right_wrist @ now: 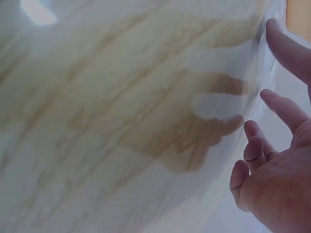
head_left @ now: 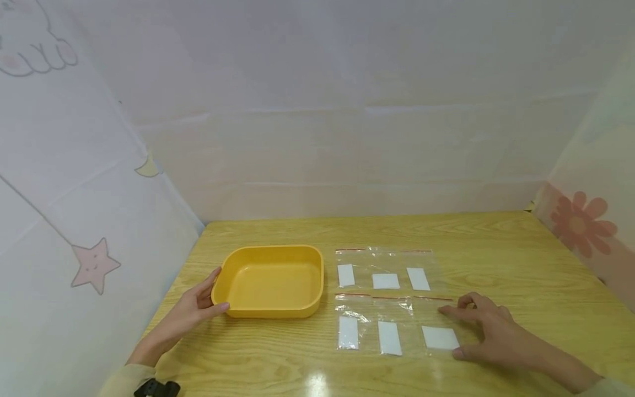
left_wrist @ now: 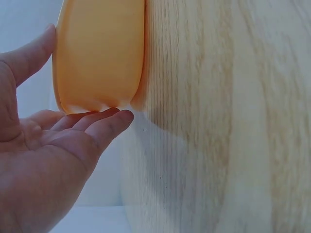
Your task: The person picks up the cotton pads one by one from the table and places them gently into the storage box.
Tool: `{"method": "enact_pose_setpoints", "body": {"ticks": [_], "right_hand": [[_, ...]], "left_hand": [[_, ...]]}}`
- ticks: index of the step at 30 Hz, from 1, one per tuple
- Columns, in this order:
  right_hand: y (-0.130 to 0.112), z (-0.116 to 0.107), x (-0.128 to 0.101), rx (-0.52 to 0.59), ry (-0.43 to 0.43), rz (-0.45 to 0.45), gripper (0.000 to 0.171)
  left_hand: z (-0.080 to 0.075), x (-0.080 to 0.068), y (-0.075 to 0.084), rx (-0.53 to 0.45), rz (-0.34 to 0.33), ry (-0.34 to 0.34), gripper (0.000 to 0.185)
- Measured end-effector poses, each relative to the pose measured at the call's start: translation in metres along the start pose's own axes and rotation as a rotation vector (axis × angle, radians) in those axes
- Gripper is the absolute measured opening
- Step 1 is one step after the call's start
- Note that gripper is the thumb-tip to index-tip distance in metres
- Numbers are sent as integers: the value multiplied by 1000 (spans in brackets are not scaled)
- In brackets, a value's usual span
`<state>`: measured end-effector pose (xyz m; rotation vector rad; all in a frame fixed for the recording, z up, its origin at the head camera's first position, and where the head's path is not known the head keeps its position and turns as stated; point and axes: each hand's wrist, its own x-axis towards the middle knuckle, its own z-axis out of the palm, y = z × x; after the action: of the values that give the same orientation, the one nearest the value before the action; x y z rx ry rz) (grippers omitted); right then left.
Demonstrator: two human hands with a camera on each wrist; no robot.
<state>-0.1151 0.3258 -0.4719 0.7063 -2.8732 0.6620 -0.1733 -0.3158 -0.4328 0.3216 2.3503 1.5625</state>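
Left hand (head_left: 198,306) steadies the yellow tray (head_left: 270,281), fingers relaxed on its rim. Right hand (head_left: 488,328) hovers spread, holding nothing, over the nearest bag (head_left: 439,331); next I need a pinch on its edge

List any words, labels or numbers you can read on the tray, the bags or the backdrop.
None can be read.
yellow tray: plain, no marking.
clear bags: red zip strips and blank white patches only.
curtain: drawings only, a star, a moon, a paw; a flower on the right side.
wooden table: bare grain.
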Motion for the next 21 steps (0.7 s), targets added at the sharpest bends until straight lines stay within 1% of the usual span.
{"method": "enact_pose_setpoints", "body": {"ticks": [5,8,16,18,21], "right_hand": [[0,-2,-1,23,-6,28,81],[1,-3,-1,27,-8,27,81],[7,-2,-3,29,-4,-3,79],[8,-1,-4,26,7,-15,76],[10,1,-4,38,33,-61,67]], "left_hand": [[0,0,1,-11,4,1,96],[1,0,2,-10,1,2,97],[1,0,3,-5,3,11,98],[1,0,4,-2,0,14,98],[1,0,5,-7,-12,12,98]]}}
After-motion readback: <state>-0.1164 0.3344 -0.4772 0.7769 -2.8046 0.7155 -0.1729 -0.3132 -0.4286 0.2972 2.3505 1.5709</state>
